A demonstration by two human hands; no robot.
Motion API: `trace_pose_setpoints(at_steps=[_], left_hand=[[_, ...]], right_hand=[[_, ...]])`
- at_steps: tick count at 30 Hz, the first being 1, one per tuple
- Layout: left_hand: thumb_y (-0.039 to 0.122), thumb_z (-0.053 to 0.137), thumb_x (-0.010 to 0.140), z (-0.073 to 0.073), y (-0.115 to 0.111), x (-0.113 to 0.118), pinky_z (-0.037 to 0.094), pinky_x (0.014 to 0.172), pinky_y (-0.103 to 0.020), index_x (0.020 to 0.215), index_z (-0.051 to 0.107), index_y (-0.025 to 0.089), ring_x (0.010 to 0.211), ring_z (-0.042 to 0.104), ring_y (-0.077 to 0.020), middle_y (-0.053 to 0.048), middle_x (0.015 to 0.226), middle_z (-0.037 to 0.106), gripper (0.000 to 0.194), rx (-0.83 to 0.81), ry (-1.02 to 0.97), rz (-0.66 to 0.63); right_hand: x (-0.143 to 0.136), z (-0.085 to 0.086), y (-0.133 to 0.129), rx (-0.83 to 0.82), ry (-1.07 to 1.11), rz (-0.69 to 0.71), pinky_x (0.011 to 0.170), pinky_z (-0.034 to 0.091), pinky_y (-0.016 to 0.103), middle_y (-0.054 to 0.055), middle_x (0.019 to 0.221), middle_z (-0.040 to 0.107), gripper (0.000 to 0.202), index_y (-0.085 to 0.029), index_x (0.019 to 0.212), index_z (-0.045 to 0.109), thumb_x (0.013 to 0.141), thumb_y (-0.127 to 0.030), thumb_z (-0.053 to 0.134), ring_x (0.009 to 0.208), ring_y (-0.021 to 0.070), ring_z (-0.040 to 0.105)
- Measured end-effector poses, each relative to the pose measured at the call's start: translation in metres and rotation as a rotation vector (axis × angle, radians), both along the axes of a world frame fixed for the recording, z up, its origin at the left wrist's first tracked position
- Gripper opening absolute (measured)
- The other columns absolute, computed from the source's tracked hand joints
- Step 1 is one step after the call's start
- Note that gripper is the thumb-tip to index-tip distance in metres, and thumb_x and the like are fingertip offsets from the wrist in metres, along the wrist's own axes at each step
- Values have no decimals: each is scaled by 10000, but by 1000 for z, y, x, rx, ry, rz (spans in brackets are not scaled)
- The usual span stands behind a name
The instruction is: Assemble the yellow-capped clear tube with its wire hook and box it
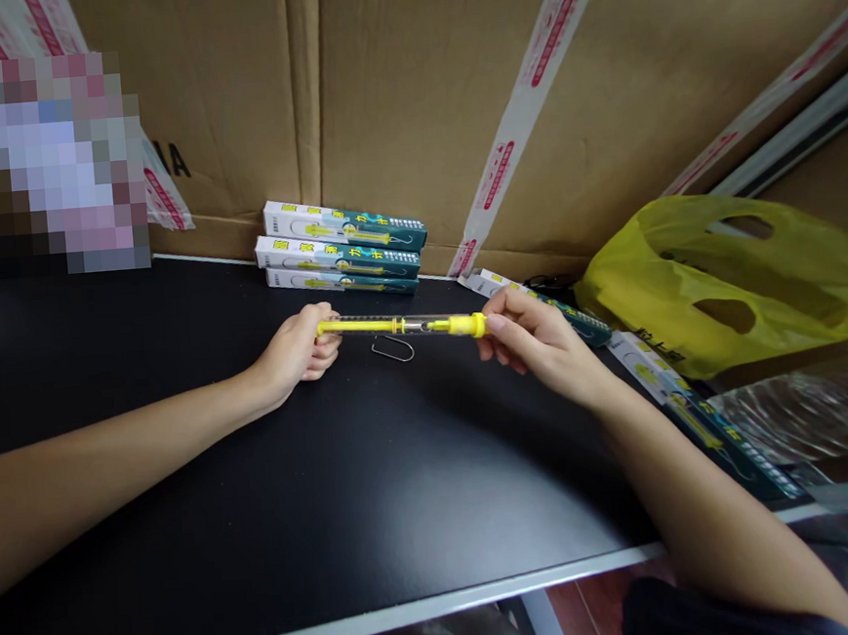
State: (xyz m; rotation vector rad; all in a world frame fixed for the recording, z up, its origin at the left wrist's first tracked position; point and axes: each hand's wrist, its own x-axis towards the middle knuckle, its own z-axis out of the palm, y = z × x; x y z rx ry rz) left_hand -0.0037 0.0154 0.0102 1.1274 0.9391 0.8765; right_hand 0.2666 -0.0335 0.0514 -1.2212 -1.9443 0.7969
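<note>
Held level above the black table is a spring scale, a clear tube with yellow parts inside and a yellow cap at the right. My left hand is closed round its left end, with the fingers curled. At the other end, the thumb and fingers of my right hand pinch the yellow cap. A bent metal wire hook lies on the table just beyond and below the tube.
Printed boxes are stacked at the back of the black table. More boxes lie at the right, beside a yellow plastic bag and a clear plastic-wrapped item. A large taped cardboard surface stands behind.
</note>
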Motion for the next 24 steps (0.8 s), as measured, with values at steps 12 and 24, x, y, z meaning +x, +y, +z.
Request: trace_pose_setpoints(at_steps=[12, 24], left_hand=[[219, 283, 947, -2, -1, -1, 116, 331, -145, 570, 281, 204, 353, 160, -33, 79, 456, 223, 377, 30, -6, -22], [217, 281, 942, 1, -2, 0, 108, 334, -150, 559, 268, 205, 351, 156, -33, 76, 455, 219, 383, 18, 7, -8]], right_hand=[[2, -8, 5, 9, -18, -90, 412, 305, 229, -3, 527, 539, 574, -188, 694, 533, 950, -651, 310, 439, 81, 412], [0, -2, 0, 13, -24, -19, 463, 320, 219, -36, 604, 566, 339, -208, 785, 468, 967, -493, 452, 477, 73, 419]])
